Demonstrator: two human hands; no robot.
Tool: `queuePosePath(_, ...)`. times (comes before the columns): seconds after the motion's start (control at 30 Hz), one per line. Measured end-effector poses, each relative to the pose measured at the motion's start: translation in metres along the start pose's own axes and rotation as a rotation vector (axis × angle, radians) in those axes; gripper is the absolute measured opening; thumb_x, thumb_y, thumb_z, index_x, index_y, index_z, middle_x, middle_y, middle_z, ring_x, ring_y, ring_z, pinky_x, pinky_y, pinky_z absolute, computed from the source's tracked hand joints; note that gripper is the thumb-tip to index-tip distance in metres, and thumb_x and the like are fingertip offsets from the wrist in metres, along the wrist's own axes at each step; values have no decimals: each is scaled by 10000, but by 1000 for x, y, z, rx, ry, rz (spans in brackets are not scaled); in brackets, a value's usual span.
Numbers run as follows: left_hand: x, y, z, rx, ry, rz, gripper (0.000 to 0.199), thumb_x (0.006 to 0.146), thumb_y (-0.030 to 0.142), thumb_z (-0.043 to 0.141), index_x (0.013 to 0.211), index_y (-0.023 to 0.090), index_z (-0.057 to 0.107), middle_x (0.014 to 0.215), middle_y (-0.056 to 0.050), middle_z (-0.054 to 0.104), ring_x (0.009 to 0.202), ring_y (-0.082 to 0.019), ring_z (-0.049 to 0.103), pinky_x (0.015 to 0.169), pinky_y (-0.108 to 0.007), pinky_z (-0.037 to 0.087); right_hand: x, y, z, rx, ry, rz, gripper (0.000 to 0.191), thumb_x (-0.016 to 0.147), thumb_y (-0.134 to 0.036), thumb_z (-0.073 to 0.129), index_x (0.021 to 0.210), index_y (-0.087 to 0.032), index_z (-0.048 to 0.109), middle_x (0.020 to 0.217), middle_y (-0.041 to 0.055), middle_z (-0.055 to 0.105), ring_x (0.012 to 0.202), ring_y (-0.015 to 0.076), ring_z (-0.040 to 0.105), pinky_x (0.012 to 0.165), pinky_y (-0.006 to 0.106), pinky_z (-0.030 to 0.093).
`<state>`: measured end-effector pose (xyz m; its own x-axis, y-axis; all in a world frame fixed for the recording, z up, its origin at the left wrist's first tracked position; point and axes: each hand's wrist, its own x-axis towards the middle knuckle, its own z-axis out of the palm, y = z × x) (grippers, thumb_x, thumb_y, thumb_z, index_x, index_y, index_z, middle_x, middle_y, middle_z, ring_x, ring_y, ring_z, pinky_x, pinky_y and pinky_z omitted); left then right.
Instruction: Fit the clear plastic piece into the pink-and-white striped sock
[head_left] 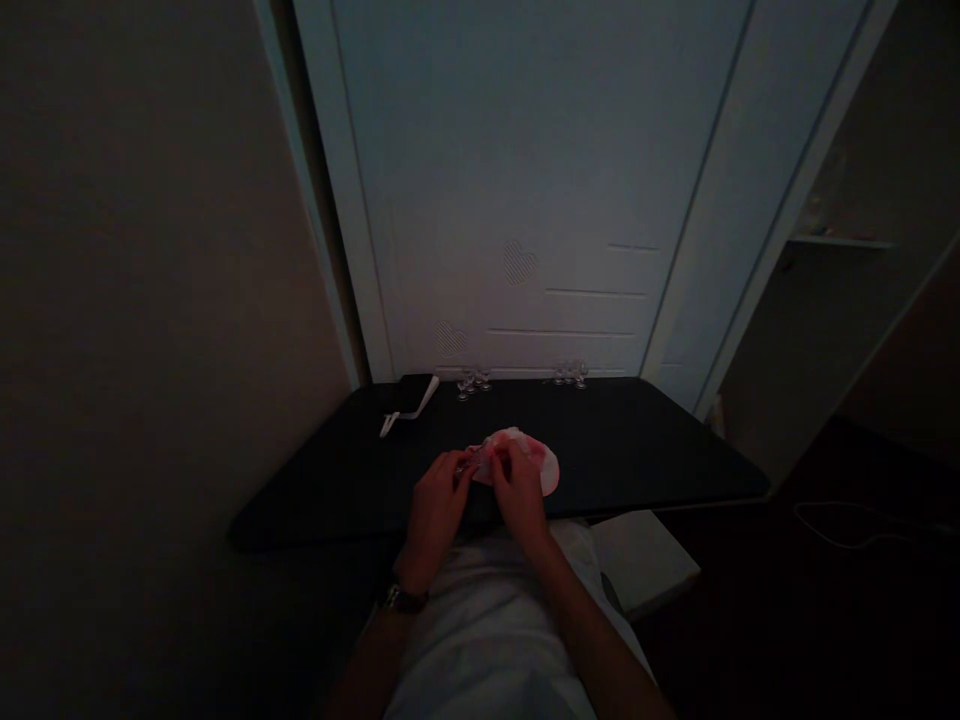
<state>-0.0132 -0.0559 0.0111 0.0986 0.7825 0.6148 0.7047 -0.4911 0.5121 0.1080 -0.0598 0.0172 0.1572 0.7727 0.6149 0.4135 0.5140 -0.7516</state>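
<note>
A small pink-and-white piece that looks like soft cloth (550, 472) lies at the front middle of the dark table, its exact kind too dim to tell. My left hand (441, 500) pinches its left end between thumb and fingertips. On its middle, my right hand (519, 492) closes thumb and fingers, close beside the left fingertips. The rounded right end of the piece sticks out past my right hand. Both hands cover part of it.
On the dark table (322, 490), a black object with a white stand-like frame (411, 408) stands at back left. Two clusters of small shiny clear pieces, left (472, 383) and right (570, 374), lie by the white panel (525, 200). A white box (643, 560) is below the front edge.
</note>
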Motion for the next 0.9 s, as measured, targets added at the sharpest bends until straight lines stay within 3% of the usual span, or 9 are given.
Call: queuePosePath(0.9,-1,0,0,2,1,4,164,860,293,425,937,205,541,923,-26,611,811,-164,581,722,-286,449,0,1,-1,11,-3,-18,167,849,-182,384,839,-196,550,834,19,598,781,145,549,738,265,406)
